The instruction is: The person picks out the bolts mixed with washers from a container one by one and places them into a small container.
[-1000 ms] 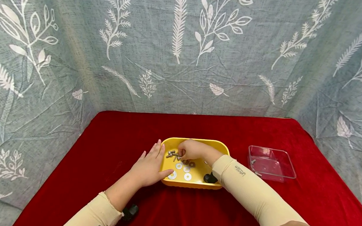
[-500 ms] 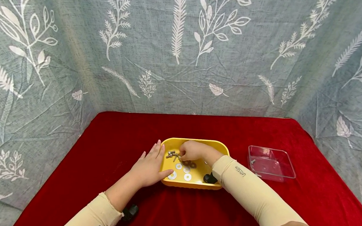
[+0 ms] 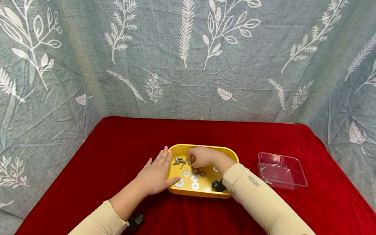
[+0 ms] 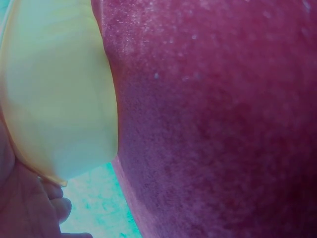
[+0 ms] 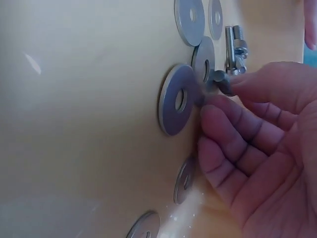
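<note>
A yellow plastic bin (image 3: pixel 200 193) holds flat metal washers (image 3: pixel 195 186) and a small heap of bolts (image 3: pixel 178 161). My left hand (image 3: pixel 154 174) rests on the bin's left rim, fingers straight and thumb reaching over the near edge. Inside the bin, my right hand (image 3: pixel 205 157) has curled fingers and pinches a bolt (image 5: pixel 221 78) between thumb and forefinger, just beside a large washer (image 5: pixel 177 99). Part of that bolt is hidden by the fingers. In the left wrist view the bin's outer wall (image 4: pixel 62 89) lies against the left hand (image 4: pixel 25 208).
To the right stands a clear plastic box (image 3: pixel 283 169) with a couple of small bolts (image 3: pixel 263 169) at its left side. A red cloth (image 3: pixel 138 133) covers the table. A patterned grey-green curtain (image 3: pixel 174 80) hangs behind and at both sides.
My right hand has shifted slightly right, away from the bolt heap, and a bolt shows at its fingertips. Washers beneath it have moved a little. The left hand stays on the rim.
</note>
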`<state>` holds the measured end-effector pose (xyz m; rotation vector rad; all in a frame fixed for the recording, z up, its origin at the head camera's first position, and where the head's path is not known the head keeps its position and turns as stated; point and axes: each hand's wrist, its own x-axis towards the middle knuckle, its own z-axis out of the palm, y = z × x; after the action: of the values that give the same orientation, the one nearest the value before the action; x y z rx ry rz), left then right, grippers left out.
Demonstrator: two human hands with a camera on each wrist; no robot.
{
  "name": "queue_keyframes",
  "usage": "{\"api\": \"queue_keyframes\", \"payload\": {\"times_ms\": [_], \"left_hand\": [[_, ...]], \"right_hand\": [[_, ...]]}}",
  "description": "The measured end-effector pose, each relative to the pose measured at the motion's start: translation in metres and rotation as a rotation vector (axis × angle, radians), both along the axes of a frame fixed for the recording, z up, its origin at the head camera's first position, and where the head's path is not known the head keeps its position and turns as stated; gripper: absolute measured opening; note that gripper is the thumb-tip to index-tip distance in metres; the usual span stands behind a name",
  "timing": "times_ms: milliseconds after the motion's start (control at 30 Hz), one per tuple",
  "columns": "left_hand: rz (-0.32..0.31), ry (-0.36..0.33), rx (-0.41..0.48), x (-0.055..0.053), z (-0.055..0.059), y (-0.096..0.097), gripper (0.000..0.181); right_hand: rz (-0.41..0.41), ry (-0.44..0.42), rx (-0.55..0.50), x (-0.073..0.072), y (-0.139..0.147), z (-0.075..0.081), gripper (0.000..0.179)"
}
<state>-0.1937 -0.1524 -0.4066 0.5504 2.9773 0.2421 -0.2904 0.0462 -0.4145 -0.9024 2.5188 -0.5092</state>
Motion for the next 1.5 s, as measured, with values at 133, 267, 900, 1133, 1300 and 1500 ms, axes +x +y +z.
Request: {"api": "queue_keyframes", "payload": {"times_ms": [133, 267, 900, 1133, 1300, 1500], "left_hand": [[0.004, -0.004, -0.001, 0.000, 0.001, 0.000, 0.093], [0.006, -0.002, -0.005, 0.000, 0.001, 0.001, 0.092], [0.009, -0.006, -0.002, 0.000, 0.000, 0.002, 0.092], [0.012, -0.010, 0.000, 0.000, -0.001, 0.001, 0.093], [0.005, -0.005, -0.001, 0.000, 0.000, 0.001, 0.093], [0.006, -0.007, 0.000, 0.001, 0.000, 0.001, 0.093]], "right_hand": [[0.024, -0.024, -0.013, 0.000, 0.002, 0.000, 0.024], [0.025, -0.011, 0.002, -0.001, 0.001, 0.000, 0.026], [0.082, -0.014, -0.049, -0.003, 0.004, 0.000, 0.008], [0.079, -0.107, -0.162, -0.005, 0.005, 0.004, 0.006], [0.089, -0.119, -0.235, -0.004, 0.006, 0.018, 0.008], [0.052, -0.137, -0.331, -0.005, 0.017, 0.038, 0.009]]}}
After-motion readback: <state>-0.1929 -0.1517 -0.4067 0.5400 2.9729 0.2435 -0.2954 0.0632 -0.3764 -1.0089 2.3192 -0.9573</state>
